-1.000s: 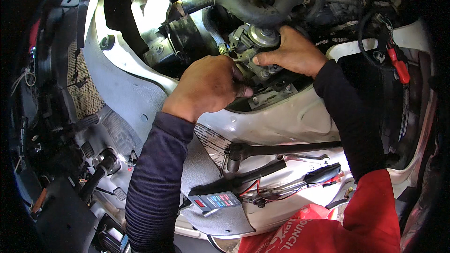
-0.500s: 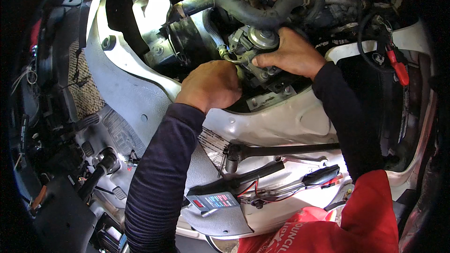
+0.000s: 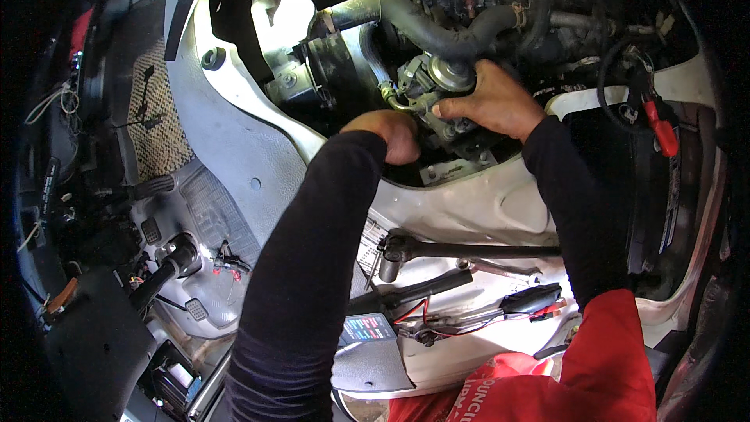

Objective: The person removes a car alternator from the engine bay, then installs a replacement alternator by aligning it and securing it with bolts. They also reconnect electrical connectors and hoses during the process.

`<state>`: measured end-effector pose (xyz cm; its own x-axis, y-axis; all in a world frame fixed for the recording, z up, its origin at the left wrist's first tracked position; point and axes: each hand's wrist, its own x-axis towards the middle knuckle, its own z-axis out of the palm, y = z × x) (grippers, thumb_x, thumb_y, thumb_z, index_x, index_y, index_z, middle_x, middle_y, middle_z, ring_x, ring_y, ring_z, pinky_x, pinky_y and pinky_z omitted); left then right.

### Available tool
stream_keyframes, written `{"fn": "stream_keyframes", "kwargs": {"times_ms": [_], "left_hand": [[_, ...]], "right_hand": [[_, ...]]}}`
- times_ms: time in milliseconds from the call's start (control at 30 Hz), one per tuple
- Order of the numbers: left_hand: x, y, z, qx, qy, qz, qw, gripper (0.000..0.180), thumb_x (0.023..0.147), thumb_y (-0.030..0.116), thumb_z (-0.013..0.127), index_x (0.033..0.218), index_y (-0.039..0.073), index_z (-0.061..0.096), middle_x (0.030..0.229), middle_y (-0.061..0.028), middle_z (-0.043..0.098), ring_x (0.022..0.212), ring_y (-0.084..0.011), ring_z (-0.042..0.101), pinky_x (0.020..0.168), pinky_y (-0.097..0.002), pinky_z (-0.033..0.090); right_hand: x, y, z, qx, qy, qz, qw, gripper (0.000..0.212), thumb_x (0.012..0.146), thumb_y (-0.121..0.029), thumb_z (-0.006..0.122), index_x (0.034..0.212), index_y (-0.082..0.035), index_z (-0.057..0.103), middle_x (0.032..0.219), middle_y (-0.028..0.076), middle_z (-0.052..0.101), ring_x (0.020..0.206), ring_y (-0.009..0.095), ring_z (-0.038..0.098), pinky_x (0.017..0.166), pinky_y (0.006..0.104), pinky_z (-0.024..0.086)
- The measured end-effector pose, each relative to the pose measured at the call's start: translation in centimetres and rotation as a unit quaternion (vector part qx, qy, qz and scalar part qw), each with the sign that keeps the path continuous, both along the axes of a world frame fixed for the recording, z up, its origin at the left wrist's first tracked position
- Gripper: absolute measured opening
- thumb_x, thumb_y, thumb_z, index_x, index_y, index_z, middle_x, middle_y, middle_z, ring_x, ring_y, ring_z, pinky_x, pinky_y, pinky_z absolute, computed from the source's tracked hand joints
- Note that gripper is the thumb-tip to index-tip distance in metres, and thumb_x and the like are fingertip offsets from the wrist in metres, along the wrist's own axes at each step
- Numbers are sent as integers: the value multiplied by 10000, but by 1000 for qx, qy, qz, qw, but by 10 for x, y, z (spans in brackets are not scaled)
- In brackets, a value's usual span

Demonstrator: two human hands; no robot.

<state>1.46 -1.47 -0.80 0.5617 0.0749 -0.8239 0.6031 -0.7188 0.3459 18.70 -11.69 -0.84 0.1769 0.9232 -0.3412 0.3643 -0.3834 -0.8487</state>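
Observation:
My right hand [image 3: 500, 103] is wrapped round the right side of a metal engine unit with a round silver cap [image 3: 451, 75], its thumb across the front. My left hand [image 3: 394, 131] reaches down into the engine bay just left of and below that unit; its fingers are hidden under the wrist and the bay's edge. Close above my left hand, a thin metal pipe [image 3: 395, 101] joins a ribbed hose [image 3: 367, 55] running up and away. A metal bracket [image 3: 459, 167] lies just below the unit.
A thick black hose [image 3: 418, 25] curves behind the unit. Nearer me, a black-handled bar [image 3: 484, 251], a wrench [image 3: 508, 271] and a tester with red and black leads [image 3: 366, 328] rest on the white body panel [image 3: 461, 211]. A red-covered cable end [image 3: 662, 129] stands at the right.
My left hand has sunk deeper into the bay, so less of it shows. My right hand keeps its grip on the unit. The whole view has shifted slightly.

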Motion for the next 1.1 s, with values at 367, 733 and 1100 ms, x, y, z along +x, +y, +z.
{"fn": "stream_keyframes", "kwargs": {"times_ms": [367, 733, 1100], "left_hand": [[-23, -4, 27, 77, -87, 83, 990, 417, 867, 398, 799, 1095, 50, 780, 1130, -173, 758, 1098, -373, 716, 935, -453, 554], [-14, -14, 41, 137, -55, 169, 975, 402, 808, 373, 793, 1037, 42, 780, 1054, -205, 759, 1073, -395, 708, 921, -499, 521], [-35, -36, 52, 270, -177, 123, 938, 340, 783, 369, 821, 954, 89, 732, 952, -118, 698, 1039, -367, 644, 873, -510, 483]], "right_hand": [[4, 3, -8, -69, -43, 1, 997, 647, 737, -265, 876, 1233, 85, 649, 1140, 171, 730, 1046, 241, 687, 963, 356, 518], [3, 3, -5, -23, -13, 4, 1000, 660, 715, -324, 864, 1177, 107, 673, 1112, 225, 729, 1040, 288, 697, 954, 374, 526], [3, 4, 0, -111, -56, 3, 992, 654, 746, -244, 874, 1231, 121, 630, 1125, 172, 739, 1064, 226, 688, 968, 347, 519]]}}
